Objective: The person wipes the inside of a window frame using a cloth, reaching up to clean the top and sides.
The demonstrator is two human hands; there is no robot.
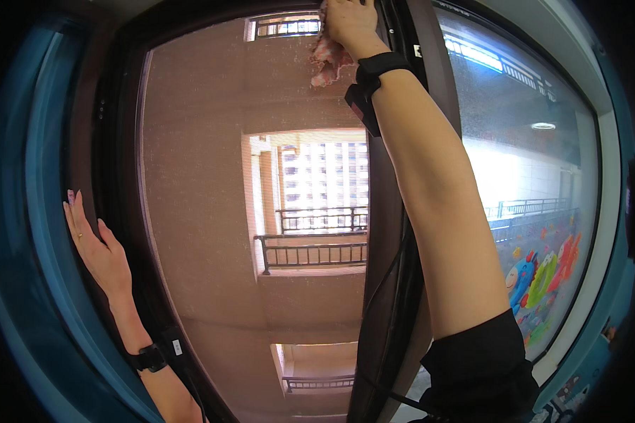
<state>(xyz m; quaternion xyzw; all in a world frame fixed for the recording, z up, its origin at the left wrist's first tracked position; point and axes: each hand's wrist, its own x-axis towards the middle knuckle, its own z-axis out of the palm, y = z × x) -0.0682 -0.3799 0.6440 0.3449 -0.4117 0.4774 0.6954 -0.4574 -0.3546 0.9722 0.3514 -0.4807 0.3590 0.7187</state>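
Note:
High at the top of the picture, my right hand (352, 24) grips a crumpled pinkish cloth (329, 61) against the upper right part of a window screen (201, 174). The cloth's loose end hangs below my fingers, and my fingertips are cut off by the picture's top edge. On the left, my left hand (98, 246) rests with its fingers extended along the dark window frame (119, 174), beside a blue curtain or panel (45, 211). It holds nothing that I can see. Each wrist wears a black strap with a small device.
Right of the screen stands a dark upright frame bar (383, 296). Beyond it, a glass pane (540, 164) carries colourful cartoon stickers (534, 280). A black cable (389, 388) runs from my right sleeve along the bar. Balcony railings (312, 251) show outside through the mesh.

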